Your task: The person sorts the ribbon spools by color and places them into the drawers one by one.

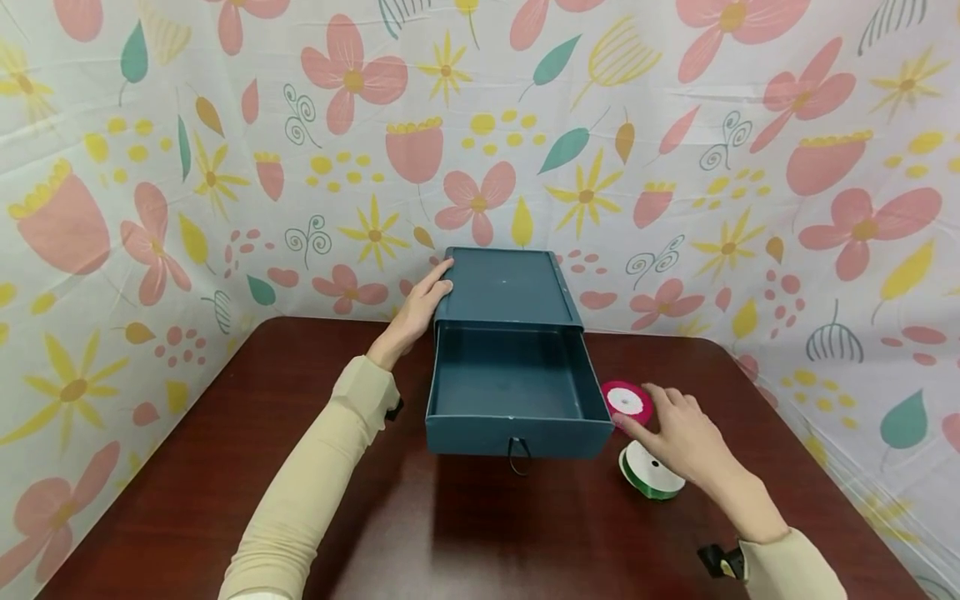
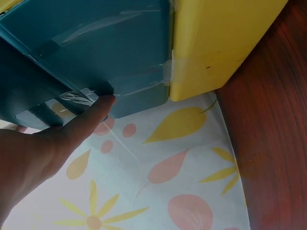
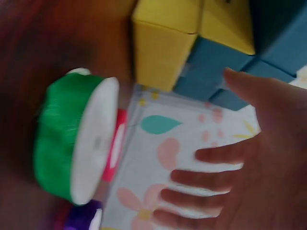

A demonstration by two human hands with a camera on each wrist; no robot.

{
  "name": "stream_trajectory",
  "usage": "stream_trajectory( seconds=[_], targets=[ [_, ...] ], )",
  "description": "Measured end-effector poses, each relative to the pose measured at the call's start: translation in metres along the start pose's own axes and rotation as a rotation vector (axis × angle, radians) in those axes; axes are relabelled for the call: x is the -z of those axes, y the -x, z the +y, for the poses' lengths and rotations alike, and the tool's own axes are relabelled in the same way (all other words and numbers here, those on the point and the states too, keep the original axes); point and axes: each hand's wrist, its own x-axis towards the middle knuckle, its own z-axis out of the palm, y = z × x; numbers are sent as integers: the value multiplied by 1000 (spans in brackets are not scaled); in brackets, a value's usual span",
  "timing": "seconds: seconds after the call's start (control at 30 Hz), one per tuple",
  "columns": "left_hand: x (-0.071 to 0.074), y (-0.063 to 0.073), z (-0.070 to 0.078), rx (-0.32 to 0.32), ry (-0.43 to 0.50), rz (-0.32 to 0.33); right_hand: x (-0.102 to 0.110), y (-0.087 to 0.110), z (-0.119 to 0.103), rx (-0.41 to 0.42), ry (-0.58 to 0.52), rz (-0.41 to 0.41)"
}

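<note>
Red spool (image 1: 626,402), one, just left of the right hand (image 1: 686,433), fingers spread, nothing held; left hand (image 1: 417,312) resting against box (image 1: 504,287).

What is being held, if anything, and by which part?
Nothing is visibly gripped; left hand touches the rear left side of the blue drawer unit; right hand is empty.

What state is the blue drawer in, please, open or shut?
Open: the blue drawer juts forward from its cabinet, and its bare interior shows in the head view.
</note>
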Motion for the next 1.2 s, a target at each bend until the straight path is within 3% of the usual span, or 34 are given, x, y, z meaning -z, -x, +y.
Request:
stream_trajectory(
  seconds=[0.2, 0.4, 0.63, 0.87, 1.03, 1.2],
  targets=[
    [0, -1, 0, -8, -8, -9, -15, 5, 8, -108, 76, -240],
    [2, 1, 7, -8, -4, -38, -23, 8, 9, -124, 95, -337],
    [1, 0, -1, -13, -4, -18, -34, 12, 12, -66, 87, -295],
    [1, 5, 11, 10, 6, -32, -38, 12, 14, -52, 65, -231],
    [1, 11, 20, 14, -2, -45, -31, 11, 9, -28, 35, -237],
    [2, 4, 6, 1, -4, -24, -13, 7, -2, 25, -14, -229]
  ],
)
